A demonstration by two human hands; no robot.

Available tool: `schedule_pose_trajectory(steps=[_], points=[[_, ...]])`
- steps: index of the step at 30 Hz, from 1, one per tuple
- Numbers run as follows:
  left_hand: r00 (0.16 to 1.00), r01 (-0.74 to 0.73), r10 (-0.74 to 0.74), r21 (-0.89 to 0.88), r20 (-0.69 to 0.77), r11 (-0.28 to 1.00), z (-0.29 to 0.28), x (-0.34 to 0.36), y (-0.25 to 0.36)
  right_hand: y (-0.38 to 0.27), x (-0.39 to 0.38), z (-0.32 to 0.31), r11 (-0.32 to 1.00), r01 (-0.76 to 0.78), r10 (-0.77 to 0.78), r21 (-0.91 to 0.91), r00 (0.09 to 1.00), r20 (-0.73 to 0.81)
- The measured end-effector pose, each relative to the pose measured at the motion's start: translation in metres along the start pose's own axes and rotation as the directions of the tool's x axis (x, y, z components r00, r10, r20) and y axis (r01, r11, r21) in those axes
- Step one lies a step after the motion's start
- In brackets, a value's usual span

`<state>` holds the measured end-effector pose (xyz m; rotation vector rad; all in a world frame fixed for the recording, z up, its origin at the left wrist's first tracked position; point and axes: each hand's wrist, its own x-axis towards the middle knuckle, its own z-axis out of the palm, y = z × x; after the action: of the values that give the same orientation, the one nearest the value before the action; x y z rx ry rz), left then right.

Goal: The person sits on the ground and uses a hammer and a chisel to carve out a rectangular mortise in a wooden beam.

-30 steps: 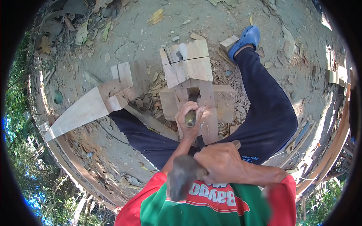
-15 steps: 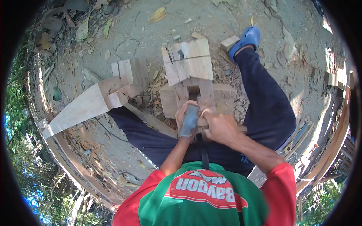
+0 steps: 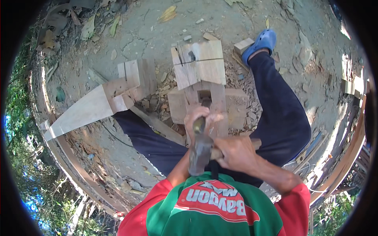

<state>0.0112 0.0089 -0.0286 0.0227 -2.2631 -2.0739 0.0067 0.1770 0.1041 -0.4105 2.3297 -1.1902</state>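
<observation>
My right hand (image 3: 237, 151) is closed round the wooden handle of a hammer, and its heavy grey head (image 3: 201, 154) is close to my body. Farther off, my left hand (image 3: 193, 117) wraps a chisel (image 3: 199, 125), whose handle end points back toward the hammer head. The chisel's blade tip reaches a dark square hole in a wooden beam (image 3: 217, 101). The hammer is behind the chisel's end; whether they touch I cannot tell. A pale wood block (image 3: 210, 65) with a dark line across it forms the beam's far end. Motion blurs both hands slightly.
A long tapered timber piece (image 3: 84, 108) with a notched end lies at the left. Wood chips (image 3: 163, 84) litter the ground round the beam. A cross block (image 3: 236, 104) sits under the beam. My right foot, in a blue clog (image 3: 263, 42), rests by a small wood block (image 3: 243, 45).
The hammer head has drawn back from over my left hand toward my body, uncovering the chisel's handle. My right hand has come nearer too, while my left hand stays at the beam.
</observation>
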Motion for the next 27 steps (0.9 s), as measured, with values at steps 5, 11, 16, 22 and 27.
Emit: schedule_pose_trajectory(steps=[5, 11, 16, 22, 27], points=[[0.999, 0.037, -0.041, 0.111, 0.031, 0.993, 0.011, 0.013, 0.021, -0.029, -0.007, -0.014, 0.993, 0.063, -0.059, 0.103, 0.997, -0.045], [0.998, 0.05, -0.054, 0.089, 0.041, 0.995, 0.008, 0.011, 0.01, -0.041, 0.003, -0.024, 0.942, 0.301, -0.288, 0.145, 0.952, -0.107], [0.967, 0.228, -0.24, -0.139, -0.08, 0.964, 0.019, -0.006, -0.002, 0.01, 0.027, 0.001, 0.988, -0.11, 0.099, -0.111, 0.99, -0.097], [0.994, 0.097, -0.098, -0.024, -0.041, 0.995, 0.013, -0.014, -0.014, 0.025, 0.035, 0.009, 0.933, -0.224, 0.261, -0.282, 0.96, 0.1], [0.989, 0.141, -0.145, 0.085, 0.04, 0.986, 0.004, 0.006, 0.011, -0.011, -0.005, -0.002, 0.999, 0.037, -0.036, -0.033, 0.999, 0.02]])
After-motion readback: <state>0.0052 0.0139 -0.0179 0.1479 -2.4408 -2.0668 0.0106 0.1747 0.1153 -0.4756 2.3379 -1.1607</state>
